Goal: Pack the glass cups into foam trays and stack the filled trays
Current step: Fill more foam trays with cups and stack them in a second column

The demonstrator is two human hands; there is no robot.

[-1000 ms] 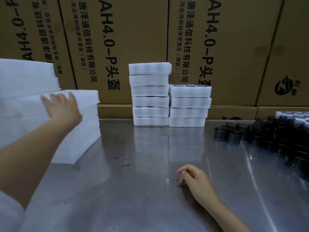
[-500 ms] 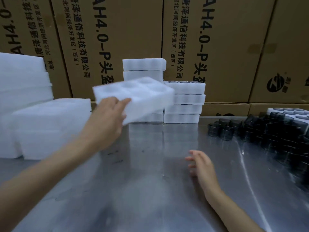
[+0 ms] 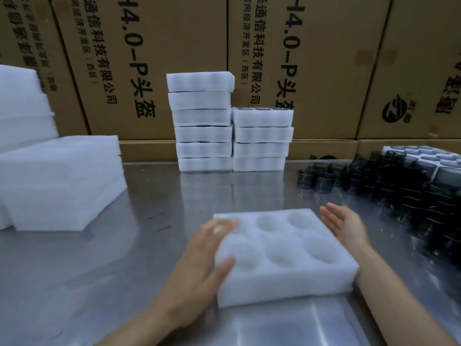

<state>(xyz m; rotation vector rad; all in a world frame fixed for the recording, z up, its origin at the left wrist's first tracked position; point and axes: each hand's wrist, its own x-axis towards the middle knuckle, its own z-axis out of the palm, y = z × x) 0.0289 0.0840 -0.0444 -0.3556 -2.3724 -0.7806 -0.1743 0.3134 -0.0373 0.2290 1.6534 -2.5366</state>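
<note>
At 6 o'clock, empty foam tray (image 3: 282,253) flat on table (image 3: 99,270), six pockets unfilled; left hand (image 3: 199,265) and right hand (image 3: 346,226) flank it, fingers straight, gripping nothing. Filled stacks (image 3: 232,126) at 12, loose glass cups (image 3: 411,191) at 2–3 still unpacked.

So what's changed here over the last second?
The left hand took an empty foam tray off the white pile at the left and brought it down onto the metal table in front. The right hand moved up beside the tray's right edge. The two filled stacks and the dark glass cups stayed put.
</note>
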